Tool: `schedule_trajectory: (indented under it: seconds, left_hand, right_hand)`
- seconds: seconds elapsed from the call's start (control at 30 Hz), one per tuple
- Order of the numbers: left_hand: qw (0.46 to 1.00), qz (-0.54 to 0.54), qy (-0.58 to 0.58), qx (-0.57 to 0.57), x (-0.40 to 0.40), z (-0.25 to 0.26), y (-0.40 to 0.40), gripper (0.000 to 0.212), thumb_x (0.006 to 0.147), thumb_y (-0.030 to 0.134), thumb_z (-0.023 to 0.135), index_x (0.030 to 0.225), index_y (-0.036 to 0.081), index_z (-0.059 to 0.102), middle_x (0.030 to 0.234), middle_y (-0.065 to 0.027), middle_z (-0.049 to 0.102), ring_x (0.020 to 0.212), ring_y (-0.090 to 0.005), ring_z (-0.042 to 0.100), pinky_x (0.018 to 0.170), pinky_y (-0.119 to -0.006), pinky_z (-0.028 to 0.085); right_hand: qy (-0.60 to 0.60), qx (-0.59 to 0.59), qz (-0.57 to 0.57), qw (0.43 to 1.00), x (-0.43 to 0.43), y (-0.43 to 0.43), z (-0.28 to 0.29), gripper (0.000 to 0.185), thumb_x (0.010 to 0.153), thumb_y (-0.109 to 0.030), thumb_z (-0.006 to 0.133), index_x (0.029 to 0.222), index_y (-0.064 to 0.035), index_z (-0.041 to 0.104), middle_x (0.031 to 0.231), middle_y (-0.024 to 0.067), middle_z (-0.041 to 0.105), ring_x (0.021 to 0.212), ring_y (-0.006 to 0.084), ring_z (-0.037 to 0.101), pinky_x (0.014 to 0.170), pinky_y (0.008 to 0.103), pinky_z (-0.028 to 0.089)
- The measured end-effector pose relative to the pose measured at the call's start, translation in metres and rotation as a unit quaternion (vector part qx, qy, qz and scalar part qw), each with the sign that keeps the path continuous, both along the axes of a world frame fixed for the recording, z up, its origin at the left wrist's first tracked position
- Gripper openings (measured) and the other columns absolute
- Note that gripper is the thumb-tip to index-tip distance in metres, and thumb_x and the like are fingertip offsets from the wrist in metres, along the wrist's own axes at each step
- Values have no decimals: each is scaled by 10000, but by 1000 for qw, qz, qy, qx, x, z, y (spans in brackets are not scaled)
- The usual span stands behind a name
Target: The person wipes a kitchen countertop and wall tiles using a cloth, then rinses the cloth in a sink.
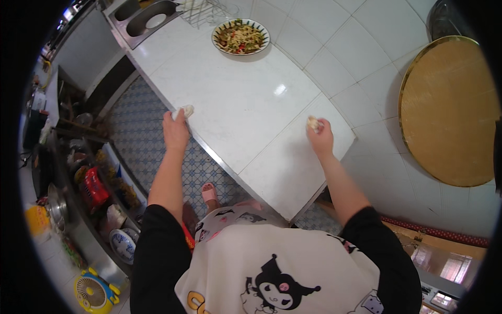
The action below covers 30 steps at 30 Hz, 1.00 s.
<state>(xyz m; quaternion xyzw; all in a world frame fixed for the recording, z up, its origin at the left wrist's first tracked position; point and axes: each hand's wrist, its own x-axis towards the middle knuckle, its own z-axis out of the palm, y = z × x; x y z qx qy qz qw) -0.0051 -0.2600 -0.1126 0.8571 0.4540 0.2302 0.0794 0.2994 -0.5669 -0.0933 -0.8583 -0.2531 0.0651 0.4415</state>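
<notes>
At the front edge of the white countertop (pixel 235 106), my left hand (pixel 175 131) has its fingers on a crumpled whitish cloth or tissue (pixel 189 111). My right hand (pixel 321 138) pinches a small, pale yellowish crumpled piece (pixel 312 122) above the counter's right part. What that piece is made of is hard to tell. Farther back, against the tiled wall, stands a patterned bowl (pixel 267 39) of shredded food with green and red bits. It is well apart from both hands.
A steel sink (pixel 135 33) with a white dish and a wire rack (pixel 196 11) are at the far end. A round wooden board (pixel 447 114) leans at the right wall. Loaded shelves (pixel 92 188) and a yellow-blue fan (pixel 94 292) stand left. The counter's corner (pixel 289 221) is near my body.
</notes>
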Motion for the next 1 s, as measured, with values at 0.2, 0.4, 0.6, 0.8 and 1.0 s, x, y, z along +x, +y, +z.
schedule_trajectory:
  seconds: [0.2, 0.4, 0.6, 0.8, 1.0]
  left_hand:
    - [994, -29, 68, -80, -6, 17, -29, 352, 826, 90, 474, 1174, 90, 527, 1008, -173, 462, 853, -337, 521, 722, -400, 466]
    - [965, -160, 54, -202, -27, 13, -141, 442, 782, 64, 510, 1219, 112, 459, 952, -174, 438, 758, -338, 552, 629, -402, 491]
    - [905, -280, 39, -318, -39, 34, -170, 363, 817, 104, 483, 1177, 136, 511, 928, -166, 430, 742, -330, 562, 631, -393, 494]
    - [971, -90, -28, -222, -17, 8, -46, 268, 877, 210, 467, 1122, 143, 553, 921, -187, 459, 756, -348, 561, 668, -418, 476]
    - [977, 48, -61, -198, -6, 14, 118, 252, 877, 236, 492, 1062, 133, 628, 934, -218, 517, 842, -357, 559, 733, -398, 464]
  right_hand:
    - [-52, -131, -87, 986, 51, 92, 20, 446, 730, -281, 616, 1091, -68, 464, 889, 174, 625, 858, 329, 597, 744, 391, 461]
    - [-64, -143, -88, 984, 59, 106, 13, 525, 721, -323, 631, 1140, -55, 462, 1004, 193, 591, 942, 326, 568, 811, 386, 445]
    - [-80, -82, -56, 992, 24, 73, 12, 573, 771, -247, 626, 1250, -28, 400, 1160, 182, 468, 971, 275, 500, 852, 360, 417]
    - [22, -89, 10, 996, -78, 10, 23, 526, 767, -125, 634, 1231, -17, 409, 1150, 122, 473, 896, 172, 495, 722, 278, 451]
    - [123, -62, 46, 989, -154, 2, 34, 485, 767, -77, 630, 1205, -26, 430, 1139, 93, 490, 869, 150, 496, 704, 268, 440]
